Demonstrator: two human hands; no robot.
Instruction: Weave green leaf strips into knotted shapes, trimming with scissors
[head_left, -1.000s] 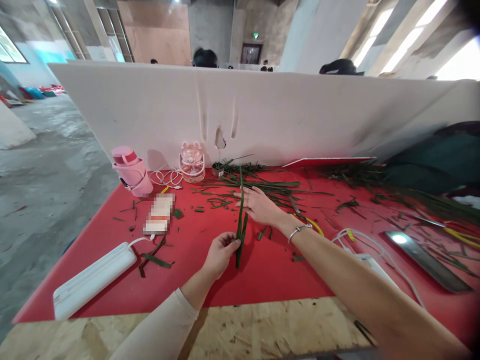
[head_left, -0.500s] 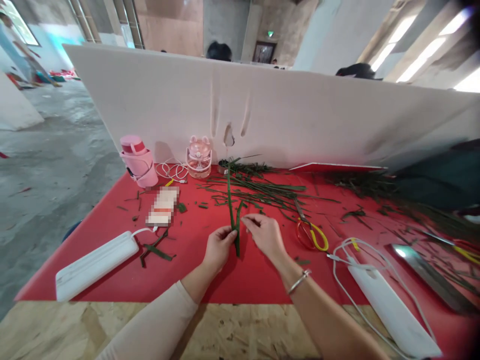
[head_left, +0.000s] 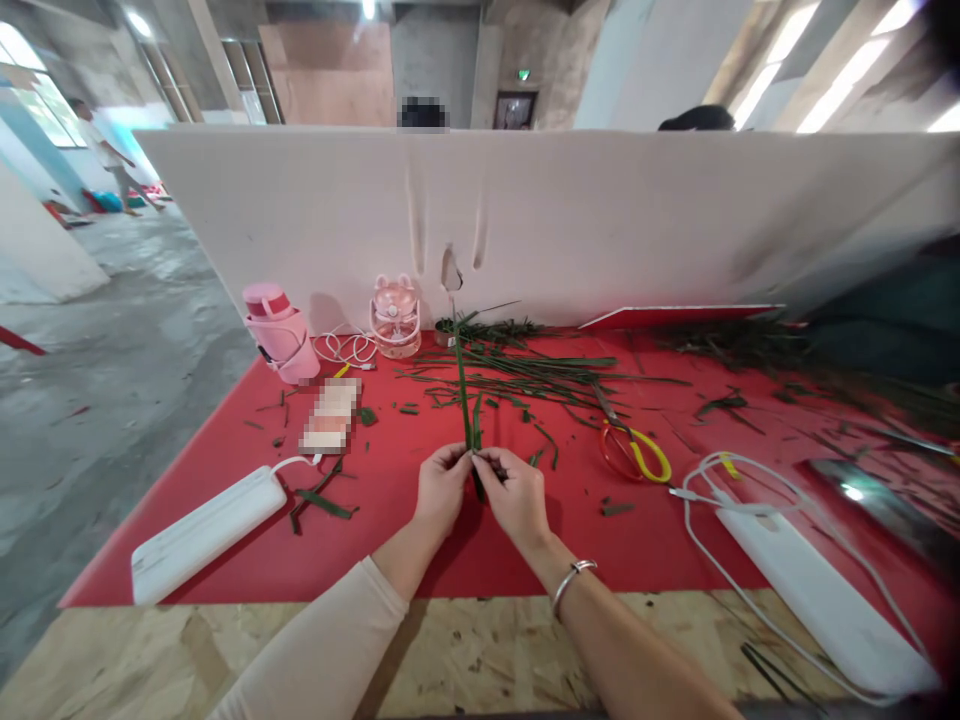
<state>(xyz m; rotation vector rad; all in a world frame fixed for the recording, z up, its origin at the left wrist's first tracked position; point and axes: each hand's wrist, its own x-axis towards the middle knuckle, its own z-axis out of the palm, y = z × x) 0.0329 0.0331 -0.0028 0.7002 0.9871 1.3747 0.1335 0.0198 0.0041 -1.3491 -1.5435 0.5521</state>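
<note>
A long green leaf strip (head_left: 462, 385) rises from between my two hands, a shorter folded piece beside it. My left hand (head_left: 441, 490) pinches it near its lower part. Thumb and fingers of my right hand (head_left: 514, 492) are pressed together on the same strip, fingertips against those of the left. The lower end of the strip shows just below the fingertips. Behind the hands, long green strips (head_left: 555, 370) lie in a loose pile on the red table cover (head_left: 390, 440). Scissors with red and yellow handles (head_left: 651, 455) rest to the right.
Left of the hands are a pink bottle (head_left: 281, 335), a phone (head_left: 331, 415) and a white power bank (head_left: 206, 535). A clear pink cup (head_left: 395, 318) stands by the white panel (head_left: 300, 210). At right are another power bank (head_left: 825, 600), cable and dark phone (head_left: 877, 505).
My right hand has moved left and down to the strip, and its fingertips now meet my left hand's. The view has tilted slightly upward.
</note>
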